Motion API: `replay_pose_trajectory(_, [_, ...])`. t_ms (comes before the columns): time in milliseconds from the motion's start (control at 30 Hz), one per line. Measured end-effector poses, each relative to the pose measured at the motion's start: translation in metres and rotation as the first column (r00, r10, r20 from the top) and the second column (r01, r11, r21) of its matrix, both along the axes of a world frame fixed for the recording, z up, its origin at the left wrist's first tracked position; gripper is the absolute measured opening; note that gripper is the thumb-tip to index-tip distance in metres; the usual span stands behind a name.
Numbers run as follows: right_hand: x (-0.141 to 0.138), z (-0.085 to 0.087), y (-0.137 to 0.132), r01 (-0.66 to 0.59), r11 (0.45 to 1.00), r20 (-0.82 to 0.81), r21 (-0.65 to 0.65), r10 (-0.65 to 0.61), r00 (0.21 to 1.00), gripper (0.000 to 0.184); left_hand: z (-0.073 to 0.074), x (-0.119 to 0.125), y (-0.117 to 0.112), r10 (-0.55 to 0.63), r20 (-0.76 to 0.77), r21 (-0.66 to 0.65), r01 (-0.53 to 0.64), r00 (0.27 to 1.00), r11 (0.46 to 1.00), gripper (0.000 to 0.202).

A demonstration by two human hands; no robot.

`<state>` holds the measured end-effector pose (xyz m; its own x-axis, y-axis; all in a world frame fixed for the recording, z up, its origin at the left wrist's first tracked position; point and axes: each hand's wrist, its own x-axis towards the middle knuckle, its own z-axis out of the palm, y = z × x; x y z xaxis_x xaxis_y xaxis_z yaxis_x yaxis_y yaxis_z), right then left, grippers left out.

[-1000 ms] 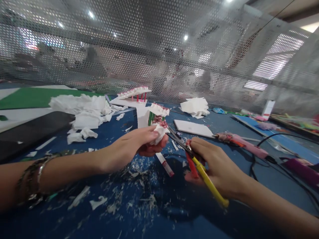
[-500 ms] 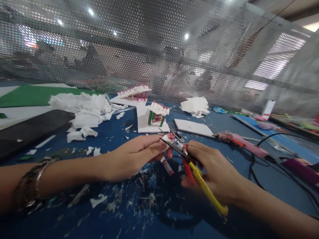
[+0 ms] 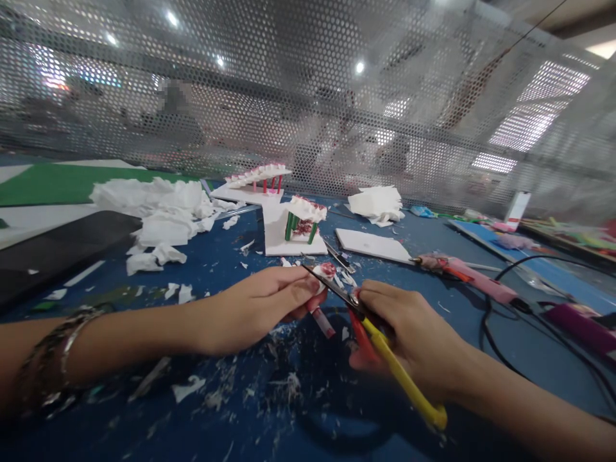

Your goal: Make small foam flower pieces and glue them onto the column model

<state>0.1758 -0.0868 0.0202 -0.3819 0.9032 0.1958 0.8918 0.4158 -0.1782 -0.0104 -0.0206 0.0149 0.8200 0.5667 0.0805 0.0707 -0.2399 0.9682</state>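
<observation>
My left hand [image 3: 260,305] pinches a small white piece with red colouring [image 3: 328,271] between thumb and fingers; its material is unclear. In my right hand [image 3: 414,333] are scissors [image 3: 402,369] with a yellow and a red handle. Their dark blades point left and lie across the piece, close to my left fingertips. Just below it shows a small clear and red stick-like thing [image 3: 323,323], partly behind my fingers. Beyond my hands stands a small model [image 3: 301,212] with green posts and a ragged white and red roof, on a white board [image 3: 276,240].
A second model [image 3: 260,173] with red posts stands farther back. Crumpled white paper [image 3: 163,208] lies left, near a dark flat panel [image 3: 62,250]. Rightward are a white slab [image 3: 373,246] and a pink glue gun [image 3: 474,279] with a black cable. Scraps litter the blue table [image 3: 250,410].
The scissors have shifted slightly left over the piece, and their yellow handle end sits a little lower. More of the piece's red top shows. My left hand keeps its pinch.
</observation>
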Motion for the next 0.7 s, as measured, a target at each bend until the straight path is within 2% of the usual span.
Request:
replay_pose_trajectory(167, [0.001,-0.006,0.000,-0.060,0.998,-0.113,-0.012,0.058,0.992,0.038,0.001,0.003,-0.003,-0.008,0.051,-0.150,0.016,0.999,0.989,0.024])
replay_pose_trajectory(267, [0.001,-0.007,0.000,-0.066,0.997,-0.136,-0.026,0.062,0.989,0.035,0.002,0.004,-0.005,-0.001,0.056,-0.191,0.012,0.998,0.981,0.023])
replay_pose_trajectory(400, [-0.003,-0.001,-0.003,-0.021,0.998,-0.089,-0.066,0.015,0.996,0.030,0.003,0.003,-0.006,0.003,0.052,-0.093,0.002,0.999,0.996,0.024])
replay_pose_trajectory(567, [-0.008,0.002,-0.010,-0.055,0.997,-0.097,-0.051,0.050,0.994,0.053,0.001,0.001,-0.012,-0.036,-0.012,0.101,0.037,0.999,0.994,0.026])
replay_pose_trajectory(700, [-0.009,0.001,-0.009,0.022,0.999,-0.016,-0.028,-0.023,1.000,0.056,-0.002,0.002,-0.017,-0.057,-0.026,0.072,0.058,0.998,0.996,0.026])
